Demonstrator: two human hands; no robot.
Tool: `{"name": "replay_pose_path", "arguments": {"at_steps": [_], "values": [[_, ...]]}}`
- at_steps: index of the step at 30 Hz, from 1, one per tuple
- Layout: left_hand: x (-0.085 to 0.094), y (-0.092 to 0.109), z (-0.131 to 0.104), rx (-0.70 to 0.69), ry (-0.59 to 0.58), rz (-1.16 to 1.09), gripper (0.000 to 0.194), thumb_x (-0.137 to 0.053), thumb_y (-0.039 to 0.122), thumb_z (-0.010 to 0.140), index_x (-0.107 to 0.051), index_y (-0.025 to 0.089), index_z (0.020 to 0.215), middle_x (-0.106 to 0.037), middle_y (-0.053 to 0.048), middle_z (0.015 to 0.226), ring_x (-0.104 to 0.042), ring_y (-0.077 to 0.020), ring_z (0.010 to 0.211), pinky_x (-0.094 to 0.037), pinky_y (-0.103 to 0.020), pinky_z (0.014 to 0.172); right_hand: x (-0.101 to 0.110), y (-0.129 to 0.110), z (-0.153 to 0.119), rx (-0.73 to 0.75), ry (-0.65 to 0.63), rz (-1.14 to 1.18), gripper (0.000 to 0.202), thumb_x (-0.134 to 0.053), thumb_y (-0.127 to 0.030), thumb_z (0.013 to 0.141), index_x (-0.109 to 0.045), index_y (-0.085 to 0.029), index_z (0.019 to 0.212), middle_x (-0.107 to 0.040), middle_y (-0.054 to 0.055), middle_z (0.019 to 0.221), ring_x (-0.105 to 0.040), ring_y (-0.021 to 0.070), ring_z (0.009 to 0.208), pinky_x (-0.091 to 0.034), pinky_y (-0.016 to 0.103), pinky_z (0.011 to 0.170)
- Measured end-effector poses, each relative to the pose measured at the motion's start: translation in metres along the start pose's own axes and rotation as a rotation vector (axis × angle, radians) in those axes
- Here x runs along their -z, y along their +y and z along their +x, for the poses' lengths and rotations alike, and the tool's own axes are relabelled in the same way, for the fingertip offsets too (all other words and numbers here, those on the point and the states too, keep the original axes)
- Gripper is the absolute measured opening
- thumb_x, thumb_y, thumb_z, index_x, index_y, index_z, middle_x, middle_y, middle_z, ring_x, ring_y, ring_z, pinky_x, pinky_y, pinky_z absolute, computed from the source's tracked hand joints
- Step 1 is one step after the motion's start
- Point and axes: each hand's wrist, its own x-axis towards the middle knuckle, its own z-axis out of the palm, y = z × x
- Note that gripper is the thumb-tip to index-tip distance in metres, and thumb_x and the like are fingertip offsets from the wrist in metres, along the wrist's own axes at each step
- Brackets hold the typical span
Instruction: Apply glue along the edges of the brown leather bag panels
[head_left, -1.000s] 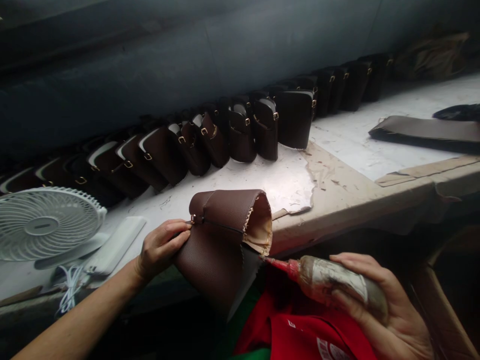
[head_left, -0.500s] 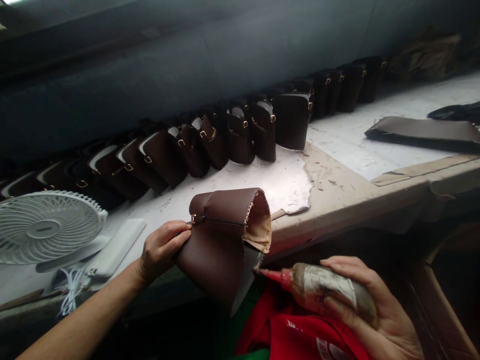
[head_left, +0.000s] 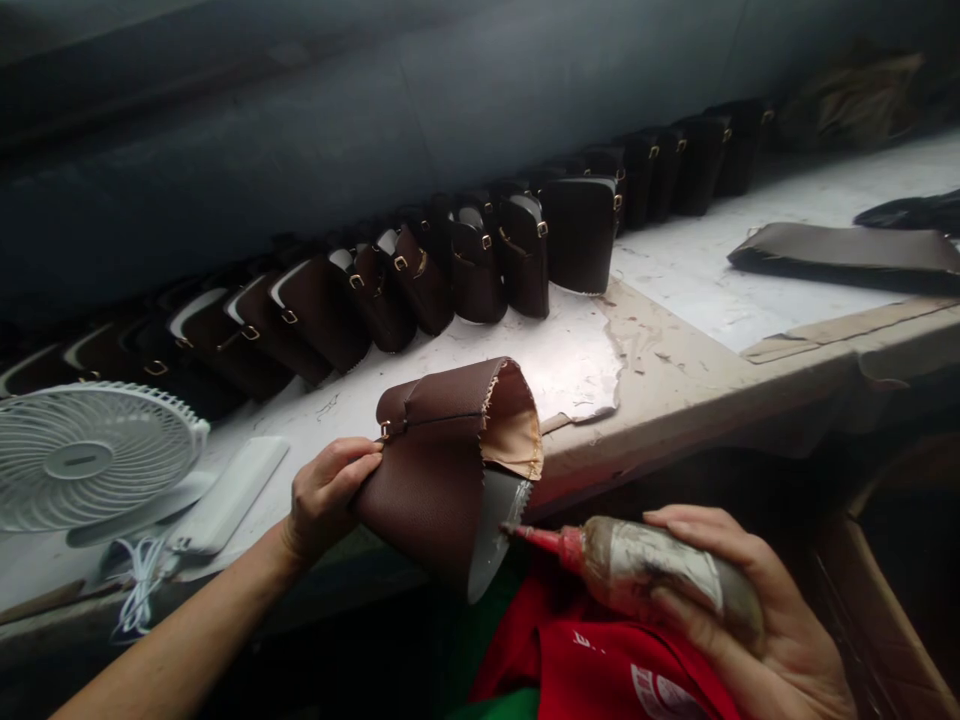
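Note:
Held out over the bench's front edge is a brown leather-look bag piece (head_left: 427, 470) with a small gold buckle, a zigzag-cut edge and a tan lining. My left hand (head_left: 326, 495) pinches it near the buckle. The piece's open end faces right, where a grey inner flap (head_left: 495, 515) shows a wet, shiny streak. In my right hand (head_left: 757, 600) lies a stained glue bottle (head_left: 660, 570), tilted sideways with fingers wrapped round it. Its red nozzle points left, and the tip is at the flap; whether it touches I cannot tell.
Several similar dark brown bag pieces (head_left: 487, 270) stand in rows along the back of the bench (head_left: 675, 360). At the left are a white fan (head_left: 82, 460), a white box-shaped device (head_left: 232, 495) and a coiled cable (head_left: 139, 590). Flat dark pieces (head_left: 847, 255) lie at the right.
The open end of the bag piece has turned slightly, showing more of the grey flap. The nozzle tip has shifted a little left and up along the flap, where a shiny streak now shows.

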Motion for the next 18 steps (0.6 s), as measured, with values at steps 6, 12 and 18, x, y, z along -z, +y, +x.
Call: {"name": "replay_pose_path", "arguments": {"at_steps": [6,12,18], "values": [[-0.005,-0.002,-0.007,0.057,0.006,-0.015,0.015,-0.061,0.018,0.096,-0.071,0.026,0.105,-0.076,-0.005,0.108,-0.076,-0.0216,0.097,-0.066,-0.032,0.081,0.002,-0.016,0.003,0.012,-0.099,-0.039,0.023,-0.076,-0.039,0.097,-0.071,-0.031,0.118,-0.074,0.006,0.119,-0.078,0.02,0.105,-0.063,0.017,0.086],[-0.012,0.003,-0.007,0.07,0.062,-0.047,0.019,-0.064,0.016,0.093,-0.071,0.025,0.108,-0.075,-0.006,0.11,-0.076,-0.0235,0.097,-0.066,-0.035,0.081,0.007,-0.026,-0.004,-0.014,-0.044,-0.072,0.03,-0.078,-0.034,0.095,-0.068,-0.032,0.123,-0.071,0.008,0.124,-0.076,0.0234,0.111,-0.065,0.022,0.086],[-0.013,0.004,-0.007,0.054,0.071,-0.048,0.026,-0.064,0.014,0.093,-0.07,0.027,0.115,-0.075,-0.005,0.113,-0.076,-0.0235,0.099,-0.066,-0.036,0.083,0.01,-0.026,-0.008,0.029,-0.094,-0.041,0.029,-0.074,-0.035,0.098,-0.069,-0.029,0.125,-0.071,0.01,0.124,-0.077,0.0239,0.11,-0.066,0.021,0.085]]}}
